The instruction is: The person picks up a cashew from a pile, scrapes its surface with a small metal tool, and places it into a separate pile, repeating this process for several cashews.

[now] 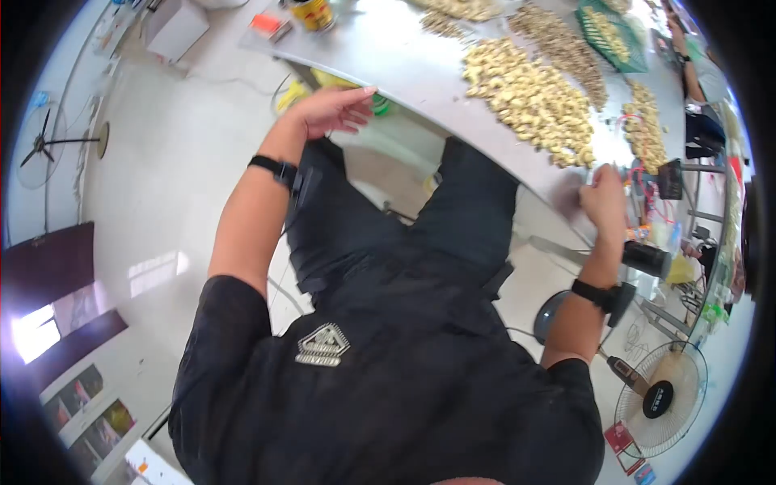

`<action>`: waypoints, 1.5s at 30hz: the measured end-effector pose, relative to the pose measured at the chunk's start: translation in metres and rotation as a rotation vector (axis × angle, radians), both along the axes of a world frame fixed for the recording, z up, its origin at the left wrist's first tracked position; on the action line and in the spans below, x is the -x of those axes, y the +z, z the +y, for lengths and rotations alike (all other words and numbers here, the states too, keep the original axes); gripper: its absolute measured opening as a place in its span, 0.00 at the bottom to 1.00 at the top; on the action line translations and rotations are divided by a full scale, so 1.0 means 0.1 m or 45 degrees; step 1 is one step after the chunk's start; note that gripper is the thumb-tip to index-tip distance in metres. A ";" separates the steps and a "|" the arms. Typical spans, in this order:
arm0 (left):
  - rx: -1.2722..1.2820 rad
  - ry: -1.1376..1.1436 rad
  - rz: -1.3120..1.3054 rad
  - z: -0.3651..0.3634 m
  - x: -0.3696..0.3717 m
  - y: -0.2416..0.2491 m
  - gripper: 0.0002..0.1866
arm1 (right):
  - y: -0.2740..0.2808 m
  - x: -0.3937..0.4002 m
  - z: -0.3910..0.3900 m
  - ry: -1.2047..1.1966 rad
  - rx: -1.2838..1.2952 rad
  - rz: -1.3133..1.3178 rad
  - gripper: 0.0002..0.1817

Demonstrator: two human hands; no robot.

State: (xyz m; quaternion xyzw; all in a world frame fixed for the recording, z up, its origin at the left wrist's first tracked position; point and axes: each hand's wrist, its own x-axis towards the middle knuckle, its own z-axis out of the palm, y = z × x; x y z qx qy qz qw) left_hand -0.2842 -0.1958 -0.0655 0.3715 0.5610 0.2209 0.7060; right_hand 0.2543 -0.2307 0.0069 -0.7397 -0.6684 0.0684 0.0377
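My left hand (338, 111) is at the table's front edge. Its thumb stretches along the edge and its fingers spread apart below, with nothing held. My right hand (605, 200) is over the table's right front part, its fingers curled closed. Whether something small is pinched there I cannot make out. A large pile of small pale-yellow pieces (529, 97) lies just beyond that hand. Behind it stretches a heap of browner pieces (558, 44). Farther right lies a smaller yellowish pile (644, 125).
The metal table (404, 56) carries a green basket (588, 40) of yellowish pieces, a yellow can (312, 14) and an orange box (267, 26). Red wires and a dark device (670, 179) are on the right. A standing fan (677, 376) is lower right. Another person's arm (692, 77) shows at far right.
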 end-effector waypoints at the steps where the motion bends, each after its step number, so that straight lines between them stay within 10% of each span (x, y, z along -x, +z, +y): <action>1: -0.138 -0.046 0.219 -0.02 0.22 -0.04 0.36 | 0.03 0.01 0.01 -0.033 0.056 0.002 0.13; 4: -0.247 -0.067 1.104 -0.03 0.92 -0.55 0.28 | 0.01 -0.13 -0.06 -0.127 -0.052 0.028 0.17; 7: 0.199 -0.146 1.029 -0.38 1.40 -1.21 0.24 | 0.00 -0.21 -0.09 -0.175 -0.145 0.142 0.19; 9: 0.577 0.355 0.468 -0.60 1.31 -0.93 0.22 | 0.07 -0.25 -0.14 -0.225 -0.187 0.250 0.20; 23: 0.542 0.153 0.402 -0.12 0.86 -0.82 0.25 | 0.58 0.31 -0.23 -0.104 -0.311 0.713 0.11; 26: 0.327 -0.313 0.930 0.07 0.77 -0.96 0.32 | 0.50 0.38 -0.20 -0.088 -0.328 0.955 0.13; 29: 0.198 -1.169 1.561 0.21 0.08 0.24 0.29 | 0.49 0.36 -0.15 -0.051 -0.334 1.278 0.18; 31: -0.208 -1.366 1.315 0.33 0.05 0.47 0.21 | 0.54 0.40 -0.06 -0.054 -0.381 1.367 0.19; 35: -1.138 -0.713 0.764 0.34 -0.69 1.21 0.08 | 0.50 0.43 0.25 -0.057 -0.312 1.592 0.14; 45: -1.387 -0.308 0.805 0.62 -1.66 0.68 0.14 | 0.45 0.93 0.88 0.311 -0.232 1.767 0.12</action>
